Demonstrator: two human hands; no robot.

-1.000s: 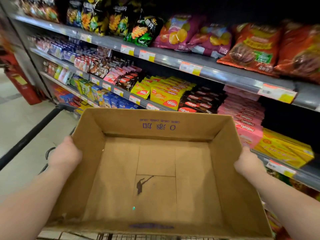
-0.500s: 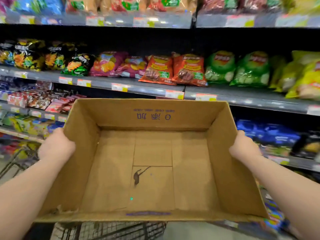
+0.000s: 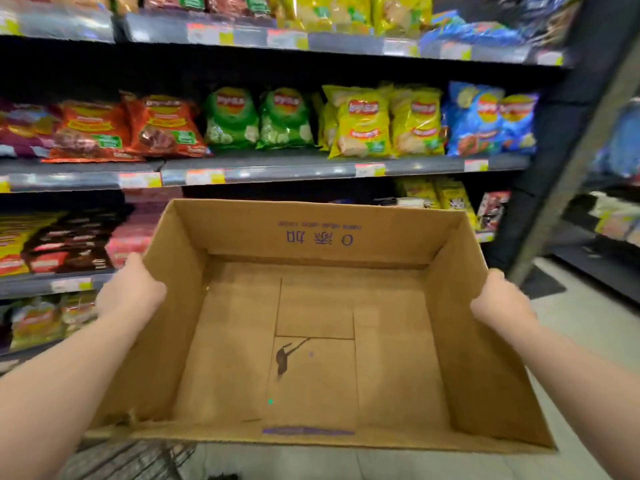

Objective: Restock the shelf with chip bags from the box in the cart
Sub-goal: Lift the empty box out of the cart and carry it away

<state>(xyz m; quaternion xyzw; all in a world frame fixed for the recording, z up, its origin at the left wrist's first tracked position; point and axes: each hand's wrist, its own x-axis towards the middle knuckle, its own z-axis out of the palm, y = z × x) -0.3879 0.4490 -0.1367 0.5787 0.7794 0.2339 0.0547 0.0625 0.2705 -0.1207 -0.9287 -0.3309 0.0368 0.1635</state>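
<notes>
Store shelving fills the view beyond both hands, and the chip bags (image 3: 360, 123) stand in a row on the shelf (image 3: 277, 171) above and past the knuckles. Between the hands hangs the box (image 3: 239, 341), held in the air with nothing visible inside it. The left hand (image 3: 130, 296) grips 1 outer side wall and the right hand (image 3: 498, 303) grips the other, with the fingers out of sight behind the cardboard.

Only a strip of the cart (image 3: 138, 459) shows below the left forearm, with bare floor (image 3: 571, 323) under the right. The likely trouble is the grip: 2 hands squeezing thin walls could bow them inward and let the box slip. The near corner below the left wrist looks frayed and might tear further. If pushed forward, the far rim could knock the price tags (image 3: 204, 176) or drag bags off.
</notes>
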